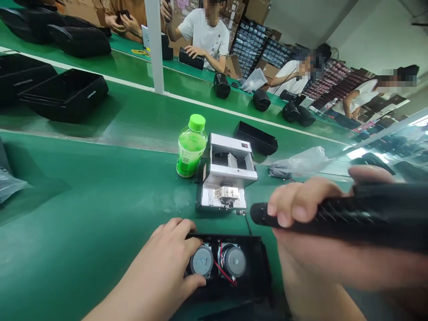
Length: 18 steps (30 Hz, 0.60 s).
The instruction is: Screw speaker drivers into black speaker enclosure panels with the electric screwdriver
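Observation:
My left hand grips the left end of a black speaker housing, fingers over its far edge and thumb near the left speaker driver. Inside sit two round grey-backed drivers, the left one and the right one, with red and black wires beside them. My right hand is wrapped around a black electric screwdriver, held sideways above the bench and blurred at its right end. Its tip points left, near a silver screw feeder that stands behind the housing.
A green-capped bottle stands left of the feeder. Behind lie a black open case and a clear plastic bag. More black housings sit at far left. Across the line, several people work; a white post rises between.

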{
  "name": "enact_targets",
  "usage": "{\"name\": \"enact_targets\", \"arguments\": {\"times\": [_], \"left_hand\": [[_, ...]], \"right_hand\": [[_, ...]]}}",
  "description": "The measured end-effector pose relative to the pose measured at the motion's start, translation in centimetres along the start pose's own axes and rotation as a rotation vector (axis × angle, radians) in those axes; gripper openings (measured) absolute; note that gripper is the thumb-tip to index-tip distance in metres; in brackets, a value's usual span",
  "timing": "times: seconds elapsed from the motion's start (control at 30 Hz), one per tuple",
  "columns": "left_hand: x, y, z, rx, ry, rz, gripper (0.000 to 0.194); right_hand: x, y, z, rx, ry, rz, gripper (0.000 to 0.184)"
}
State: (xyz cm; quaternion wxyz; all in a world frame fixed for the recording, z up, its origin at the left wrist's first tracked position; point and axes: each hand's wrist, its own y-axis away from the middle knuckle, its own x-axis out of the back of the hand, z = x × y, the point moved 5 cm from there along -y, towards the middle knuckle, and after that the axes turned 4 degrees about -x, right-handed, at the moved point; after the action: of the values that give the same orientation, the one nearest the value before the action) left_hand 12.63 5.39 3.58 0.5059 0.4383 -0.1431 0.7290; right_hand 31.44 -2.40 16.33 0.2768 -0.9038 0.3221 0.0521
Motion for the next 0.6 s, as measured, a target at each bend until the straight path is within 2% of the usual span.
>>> {"name": "enact_targets", "arguments": {"times": [0.07, 0.17, 0.27, 0.43, 0.5, 0.6], "left_hand": [[0.0, 0.1, 0.0, -0.017, 0.008, 0.017, 0.036], [0.0, 0.2, -0.1, -0.027, 0.030, 0.026, 0.032], [0.0, 0.2, -0.1, -0.016, 0.052, 0.029, 0.030], [0.2, 0.2, -0.1, -0.005, 0.078, 0.029, 0.031], [0.3, 0.3, -0.1, -0.009, 0.095, 0.014, 0.038], [0.3, 0.4, -0.2, -0.029, 0.097, -0.004, 0.046]], "right_hand": [[-0.4, -1.3, 0.8, 0.047, 0.035, 0.005, 0.070], [-1.7, -2.5, 2.8, 0.076, 0.046, -0.096, 0.071], [-2.7, -2.8, 4.2, 0.017, 0.056, -0.172, 0.069], [-2.6, -2.7, 4.1, -0.024, 0.093, -0.029, 0.074], [-2.5, -2.5, 4.1, -0.012, 0.087, -0.015, 0.075], [-2.2, -1.8, 4.5, -0.079, 0.021, -0.024, 0.074]]}}
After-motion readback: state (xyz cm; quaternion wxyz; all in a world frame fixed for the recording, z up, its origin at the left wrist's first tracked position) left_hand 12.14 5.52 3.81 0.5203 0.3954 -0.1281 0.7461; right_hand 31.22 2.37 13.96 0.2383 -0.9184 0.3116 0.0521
